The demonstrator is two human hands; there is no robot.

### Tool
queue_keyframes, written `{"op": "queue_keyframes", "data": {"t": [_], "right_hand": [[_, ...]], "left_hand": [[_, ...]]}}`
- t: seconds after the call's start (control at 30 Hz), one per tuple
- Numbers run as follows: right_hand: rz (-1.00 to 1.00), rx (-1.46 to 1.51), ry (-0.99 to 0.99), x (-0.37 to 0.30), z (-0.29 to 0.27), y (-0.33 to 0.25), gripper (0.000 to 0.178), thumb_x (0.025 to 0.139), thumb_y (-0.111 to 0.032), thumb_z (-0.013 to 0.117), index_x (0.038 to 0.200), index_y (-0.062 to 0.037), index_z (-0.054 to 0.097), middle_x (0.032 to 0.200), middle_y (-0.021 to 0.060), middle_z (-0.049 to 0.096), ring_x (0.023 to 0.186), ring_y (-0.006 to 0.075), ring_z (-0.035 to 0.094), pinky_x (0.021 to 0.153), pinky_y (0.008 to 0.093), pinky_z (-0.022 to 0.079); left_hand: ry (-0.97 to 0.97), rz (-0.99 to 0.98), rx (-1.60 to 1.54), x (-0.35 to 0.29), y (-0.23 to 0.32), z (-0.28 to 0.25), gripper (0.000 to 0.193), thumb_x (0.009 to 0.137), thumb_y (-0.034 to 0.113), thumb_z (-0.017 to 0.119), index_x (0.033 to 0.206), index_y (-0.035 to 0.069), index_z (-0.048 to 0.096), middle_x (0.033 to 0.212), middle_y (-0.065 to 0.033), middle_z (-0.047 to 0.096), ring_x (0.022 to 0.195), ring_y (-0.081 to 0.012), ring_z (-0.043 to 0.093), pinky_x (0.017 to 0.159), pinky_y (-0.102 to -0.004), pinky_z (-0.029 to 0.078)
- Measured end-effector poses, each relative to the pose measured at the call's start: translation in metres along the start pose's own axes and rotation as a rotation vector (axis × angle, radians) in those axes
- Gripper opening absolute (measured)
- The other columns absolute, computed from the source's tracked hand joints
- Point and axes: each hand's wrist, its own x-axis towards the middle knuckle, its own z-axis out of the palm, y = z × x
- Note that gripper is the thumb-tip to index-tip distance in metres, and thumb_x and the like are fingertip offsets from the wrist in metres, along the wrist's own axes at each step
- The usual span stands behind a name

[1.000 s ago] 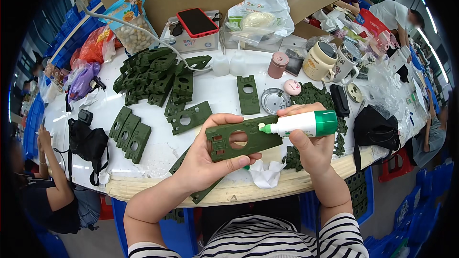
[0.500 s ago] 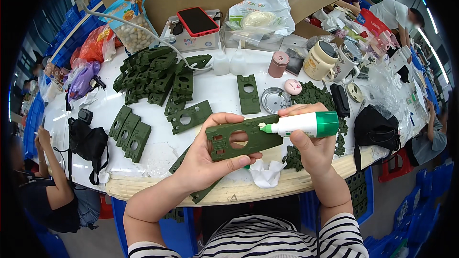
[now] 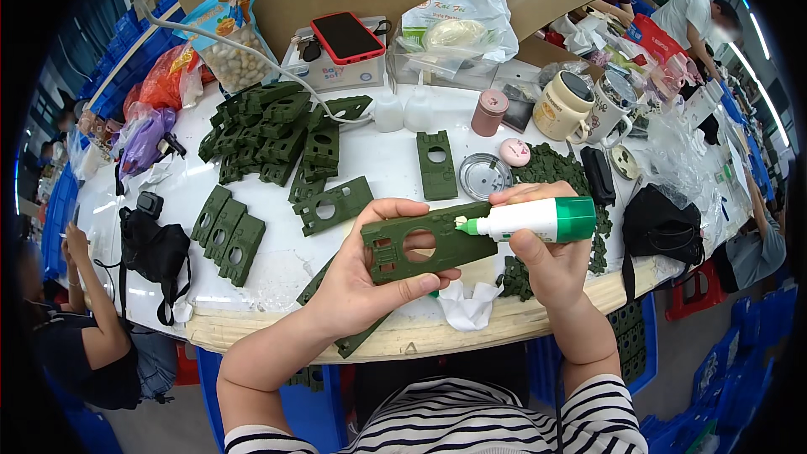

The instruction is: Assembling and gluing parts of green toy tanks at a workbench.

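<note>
My left hand [image 3: 349, 282] holds a dark green moulded plastic part [image 3: 451, 245], thumb along its near edge and fingers behind. The part has a large round hole and small square openings at its left end. In my right hand [image 3: 548, 273] lies a white glue bottle [image 3: 525, 220] with a green base, tipped sideways. Its light green nozzle meets the upper right of the part; whether glue is flowing is too small to tell. More such parts lie partly hidden below my left forearm [image 3: 282, 340]. A crumpled white tissue [image 3: 468, 304] sits beneath my hands.
A pile of green parts [image 3: 269, 134] stands at the far left, with overlapping parts [image 3: 227, 235] nearer. One part [image 3: 435, 166] lies ahead, beside a round metal lid [image 3: 485, 176]. Small green pieces [image 3: 551, 166] are heaped right. Mugs [image 3: 565, 107] and a black bag [image 3: 664, 231] stand further right.
My hands, the green part and the glue bottle stay in place. At the far right, a person in a white top has shifted slightly.
</note>
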Motion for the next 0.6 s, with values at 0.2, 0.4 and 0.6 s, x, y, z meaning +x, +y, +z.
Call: {"op": "queue_keyframes", "data": {"t": [0.2,0.4,0.6], "right_hand": [[-0.048,0.142,0.068,0.0,-0.005,0.01,0.031,0.088,-0.018,0.067,0.106,0.0039,0.053,0.105,0.0177,0.061,0.101,0.0239,0.062,0.083,0.0342,0.052],[0.033,0.279,0.025,-0.001,0.0,0.005,0.045,0.086,-0.035,0.068,0.104,0.0017,0.048,0.095,0.0158,0.062,0.09,0.0215,0.065,0.079,0.0322,0.052],[0.071,0.218,-0.005,0.0,-0.006,0.004,0.047,0.084,-0.043,0.068,0.099,-0.0033,0.047,0.085,0.01,0.054,0.086,0.0229,0.062,0.078,0.0364,0.051]], "left_hand": [[0.012,0.033,0.067,0.0,0.005,0.003,0.061,0.079,-0.002,0.069,0.127,0.007,0.032,0.134,-0.021,0.044,0.102,-0.0265,0.063,0.083,-0.0348,0.057],[-0.014,0.06,-0.018,-0.003,0.008,0.002,0.07,0.077,0.011,0.074,0.133,0.004,0.032,0.14,-0.0225,0.039,0.112,-0.0266,0.057,0.082,-0.0353,0.056],[-0.15,0.004,-0.033,-0.002,-0.003,-0.007,0.067,0.093,0.045,0.05,0.143,0.006,0.027,0.132,-0.024,0.047,0.118,-0.0279,0.052,0.101,-0.0424,0.039]]}}
